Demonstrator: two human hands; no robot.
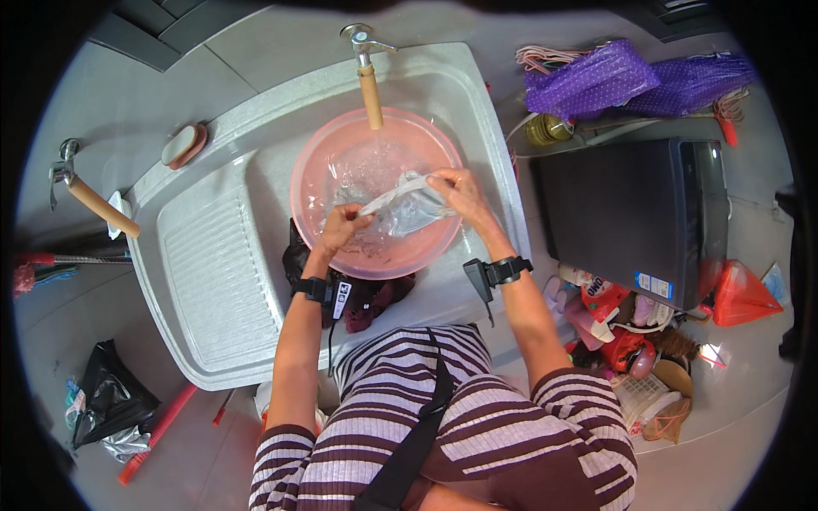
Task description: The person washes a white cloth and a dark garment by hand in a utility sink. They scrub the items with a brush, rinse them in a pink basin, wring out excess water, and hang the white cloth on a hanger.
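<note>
A wet light-grey cloth (420, 220), perhaps a garment, is stretched by its pale edge between my two hands. My left hand (345, 227) pinches one end of that edge above the near left part of a pink plastic basin (418, 254). At the right, my right hand (459, 191) grips the other end, slightly higher up. The rest of the cloth hangs into the water in the basin. Water runs in from a tap (363, 41) with a beige tube (370, 96) on its spout. Dark wet clothes (377, 305) lie partly hidden under the basin's near rim.
The basin stands in a grey stone laundry sink (498, 160) with a ribbed washboard (217, 268) on its left. A scrub brush (184, 147) rests on the rim, near a second tap (67, 169). On the right are a dark washing machine (607, 217) and purple fabric (591, 80).
</note>
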